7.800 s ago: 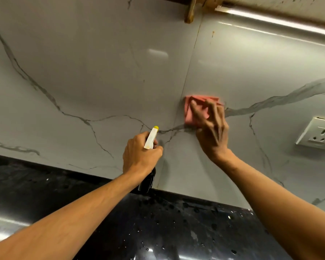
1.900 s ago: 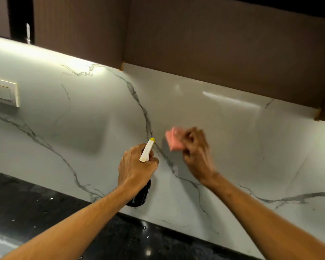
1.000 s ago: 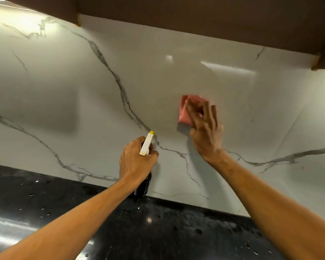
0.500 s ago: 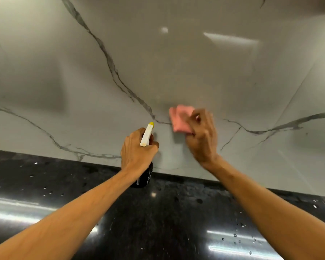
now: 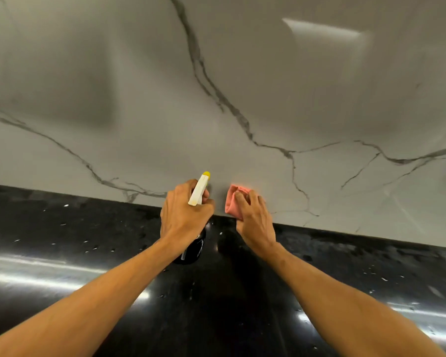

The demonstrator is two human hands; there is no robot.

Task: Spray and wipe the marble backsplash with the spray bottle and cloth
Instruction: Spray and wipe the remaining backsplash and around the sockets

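The left hand [image 5: 184,215] is wrapped around the neck of the spray bottle [image 5: 198,193], fingers closed over the trigger area. The bottle's white head with its yellow nozzle tip rises above the knuckles and points at the marble backsplash [image 5: 139,86] just ahead of the hand; the dark body of the bottle hangs below the palm, over the black countertop [image 5: 62,240]. Whether the bottle's base touches the countertop cannot be told.

Just to the right of that hand, apart from it by a narrow gap, the right hand [image 5: 254,217] presses the pink cloth [image 5: 232,202] flat against the backsplash. The fingers are curled over the cloth's right side, and the folded cloth shows beyond the fingertips and on their left. The cloth sits at the very foot of the marble, its lower edge at the seam where backsplash meets countertop; the heel of the hand lies below that seam, over the black stone.

Grey veins run across the marble above and to both sides of the hands. The countertop beneath both forearms is glossy, speckled with droplets, with bright streaks of reflected light to the left and right.
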